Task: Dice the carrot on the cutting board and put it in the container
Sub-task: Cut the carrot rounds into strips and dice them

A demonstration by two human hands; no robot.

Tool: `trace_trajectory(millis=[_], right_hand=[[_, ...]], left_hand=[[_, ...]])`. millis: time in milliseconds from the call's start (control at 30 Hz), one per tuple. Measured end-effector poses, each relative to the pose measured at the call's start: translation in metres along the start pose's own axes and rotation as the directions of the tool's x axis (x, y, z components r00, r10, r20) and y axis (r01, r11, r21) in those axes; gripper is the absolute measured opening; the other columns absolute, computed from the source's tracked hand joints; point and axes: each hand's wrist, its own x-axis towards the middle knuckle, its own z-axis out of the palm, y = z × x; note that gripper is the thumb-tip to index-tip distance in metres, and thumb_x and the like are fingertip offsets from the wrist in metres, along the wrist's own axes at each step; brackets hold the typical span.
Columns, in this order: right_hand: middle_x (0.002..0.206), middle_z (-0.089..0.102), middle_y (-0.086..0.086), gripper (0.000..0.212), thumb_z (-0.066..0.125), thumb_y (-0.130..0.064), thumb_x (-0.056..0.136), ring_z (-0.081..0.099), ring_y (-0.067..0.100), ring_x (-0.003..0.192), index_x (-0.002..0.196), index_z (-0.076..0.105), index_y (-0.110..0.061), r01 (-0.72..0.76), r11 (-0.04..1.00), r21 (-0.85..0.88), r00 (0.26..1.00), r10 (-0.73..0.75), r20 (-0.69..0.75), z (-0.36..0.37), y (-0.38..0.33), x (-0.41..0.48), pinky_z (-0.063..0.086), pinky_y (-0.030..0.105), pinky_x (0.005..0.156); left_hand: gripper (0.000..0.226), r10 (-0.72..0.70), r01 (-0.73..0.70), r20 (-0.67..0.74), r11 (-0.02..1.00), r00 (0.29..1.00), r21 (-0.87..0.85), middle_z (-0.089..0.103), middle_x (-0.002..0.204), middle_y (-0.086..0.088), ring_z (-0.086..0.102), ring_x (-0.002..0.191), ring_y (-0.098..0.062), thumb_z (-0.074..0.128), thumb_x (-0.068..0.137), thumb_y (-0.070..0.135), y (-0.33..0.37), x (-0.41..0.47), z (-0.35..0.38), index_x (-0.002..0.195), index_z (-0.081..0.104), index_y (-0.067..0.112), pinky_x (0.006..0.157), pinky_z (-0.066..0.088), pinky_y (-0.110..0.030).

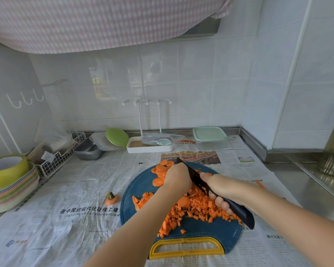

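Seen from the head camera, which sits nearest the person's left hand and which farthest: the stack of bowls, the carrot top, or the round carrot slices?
1. round carrot slices: on the cutting board, at the fingers of the left hand.
2. carrot top: on the newspaper, left of the board.
3. stack of bowls: far left of the counter.

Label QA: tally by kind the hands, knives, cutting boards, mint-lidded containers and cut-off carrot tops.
hands: 2 (left hand, right hand)
black knife: 1
blue round cutting board with yellow handle: 1
clear plastic container with mint-green lid: 1
orange cut-off carrot top: 1
total: 6
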Motion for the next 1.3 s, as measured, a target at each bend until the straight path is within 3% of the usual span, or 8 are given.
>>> trace_trajectory(millis=[367,500,667,800,967,1100,1200,1300], right_hand=[[0.050,0.045,0.005,0.071,0.022,-0.070,0.096,0.040,0.018,0.042,0.074,0.049,-0.008,0.029,1.000,-0.005,0.997,-0.029,-0.072,0.010,-0.005,0.006,0.038,0.027,0.046],[0.041,0.042,-0.002,0.065,0.027,-0.072,0.094,0.036,0.013,0.032,0.067,0.046,-0.015,0.120,0.991,0.061,0.992,-0.122,0.018,0.000,0.004,0.005,0.034,0.019,0.041],[0.045,0.038,-0.001,0.064,0.029,-0.069,0.096,0.034,0.014,0.034,0.062,0.044,-0.016,0.219,0.952,0.214,0.967,-0.242,0.083,-0.025,0.015,0.001,0.033,0.020,0.038],[0.045,0.034,-0.001,0.066,0.027,-0.066,0.098,0.030,0.014,0.033,0.058,0.042,-0.016,0.180,0.909,0.376,0.954,-0.255,0.160,-0.031,0.026,-0.001,0.030,0.019,0.037],[0.041,0.029,-0.003,0.065,0.027,-0.061,0.100,0.024,0.010,0.029,0.055,0.039,-0.015,0.101,0.799,0.593,0.926,-0.293,0.237,-0.033,0.022,-0.006,0.021,0.016,0.032],[0.040,0.028,-0.004,0.065,0.027,-0.060,0.100,0.025,0.009,0.027,0.055,0.039,-0.016,0.073,0.773,0.630,0.912,-0.308,0.271,-0.038,0.022,-0.009,0.021,0.017,0.029],[0.040,0.028,-0.005,0.064,0.027,-0.060,0.100,0.025,0.009,0.027,0.055,0.039,-0.016,0.101,0.787,0.609,0.917,-0.311,0.251,-0.047,0.023,-0.011,0.022,0.017,0.030],[0.042,0.030,-0.004,0.064,0.027,-0.062,0.099,0.027,0.010,0.030,0.057,0.040,-0.017,0.192,0.852,0.487,0.931,-0.315,0.184,-0.064,0.025,-0.014,0.026,0.018,0.033]], left_hand=[[0.030,0.155,-0.157,0.029,0.983,0.987,0.095,0.064,0.119,-0.008,0.063,0.101,-0.024,0.051,0.095,0.018,-0.018,0.001,0.013,0.122,0.063,0.013,0.073,0.050,-0.027],[0.031,0.191,-0.196,0.105,0.980,0.976,0.041,0.061,0.124,-0.004,0.060,0.109,-0.025,0.055,0.093,0.019,-0.031,-0.002,0.001,0.123,0.064,0.020,0.092,0.050,-0.031],[0.025,0.252,-0.279,-0.212,0.954,0.944,-0.107,0.070,0.100,-0.005,0.066,0.092,-0.019,0.054,0.089,0.005,-0.042,-0.006,-0.002,0.100,0.073,0.015,0.087,0.053,-0.034],[0.009,0.354,-0.486,-0.458,0.848,0.815,-0.209,0.068,0.084,0.006,0.063,0.079,-0.008,0.065,0.087,0.021,-0.024,-0.018,0.000,0.092,0.071,0.016,0.074,0.053,-0.020],[0.037,0.691,-0.830,-0.535,0.556,0.486,-0.036,0.058,0.127,0.007,0.047,0.120,0.002,0.056,0.090,0.007,-0.020,-0.025,0.034,0.126,0.060,0.011,0.100,0.035,-0.007],[0.045,0.780,-0.859,-0.424,0.512,0.460,0.012,0.041,0.145,0.000,0.033,0.137,-0.005,0.046,0.093,0.005,-0.036,-0.032,0.043,0.139,0.046,0.007,0.110,0.027,-0.014],[0.035,0.780,-0.813,-0.418,0.564,0.465,0.147,0.061,0.127,-0.002,0.057,0.117,-0.012,0.053,0.092,0.013,-0.053,-0.031,0.040,0.126,0.060,0.010,0.097,0.038,-0.008],[0.016,0.652,-0.688,-0.532,0.706,0.540,0.166,0.072,0.099,0.004,0.067,0.088,-0.011,0.066,0.087,0.019,-0.059,-0.029,0.032,0.102,0.072,0.017,0.079,0.056,-0.027]])
